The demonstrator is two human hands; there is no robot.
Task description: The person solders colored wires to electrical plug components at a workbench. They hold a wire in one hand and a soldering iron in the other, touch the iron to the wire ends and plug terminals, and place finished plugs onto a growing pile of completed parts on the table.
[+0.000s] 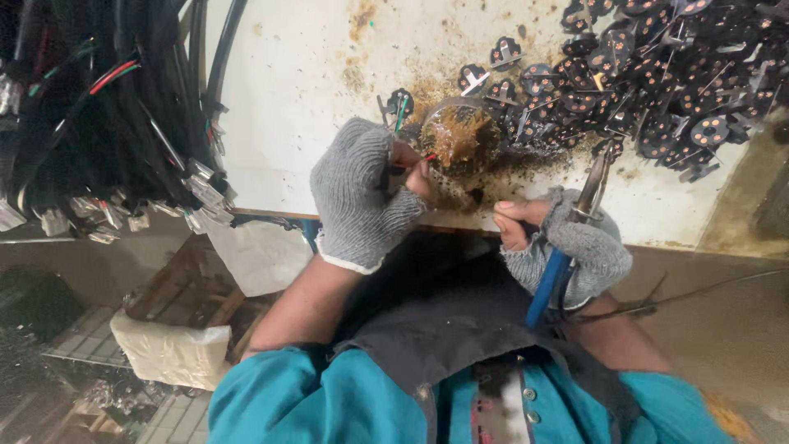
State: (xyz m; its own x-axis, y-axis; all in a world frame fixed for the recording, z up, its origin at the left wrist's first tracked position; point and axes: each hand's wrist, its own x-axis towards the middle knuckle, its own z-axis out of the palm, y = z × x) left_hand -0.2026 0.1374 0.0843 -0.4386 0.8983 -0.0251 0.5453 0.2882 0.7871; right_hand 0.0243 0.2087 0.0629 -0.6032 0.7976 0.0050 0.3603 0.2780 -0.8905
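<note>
The left hand (359, 196) is pinching thin wires (404, 163) over the flux tin (457, 136); the right hand (559, 238), fingers wrapped, is gripping a soldering iron (567, 247), best kept steady.

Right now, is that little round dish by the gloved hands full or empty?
Full: the dish holds a brown, crusty mass up to its rim.

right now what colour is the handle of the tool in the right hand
Blue; the handle shows best in the head view.
</note>
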